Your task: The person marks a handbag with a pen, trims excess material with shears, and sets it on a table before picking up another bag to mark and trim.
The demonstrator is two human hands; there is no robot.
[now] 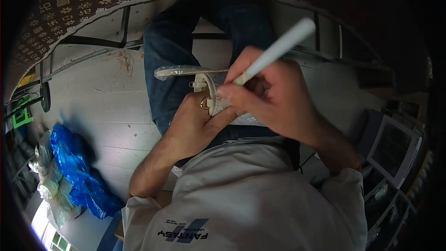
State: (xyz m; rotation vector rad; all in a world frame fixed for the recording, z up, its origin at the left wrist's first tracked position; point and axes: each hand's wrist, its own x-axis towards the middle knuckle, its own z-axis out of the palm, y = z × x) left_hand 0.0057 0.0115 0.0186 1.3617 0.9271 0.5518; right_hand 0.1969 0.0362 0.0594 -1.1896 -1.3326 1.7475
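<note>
A small cream handbag [211,107] rests at my lap, partly hidden behind both hands. It has a curved handle and a gold-coloured ring [204,103]. A strap wrapped in clear plastic [179,71] sticks out to the left above it. My left hand [188,128] is closed on the bag's near left side, its thumb pointing to the right. In my right hand [283,100] is a thick white pen-shaped tool [281,46], held like a pencil and slanting up to the right. Its lower end is close to the bag, but my fingers hide the tip, so contact cannot be told.
A brown patterned cloth [83,7] hangs over the far edge, above a dark metal frame [123,28]. Blue plastic bags [79,167] and pale plastic bags [49,186] lie on the left. Shelving with a white-framed panel [395,148] stands at the right. Loose straw-like scraps [125,62] litter the floor.
</note>
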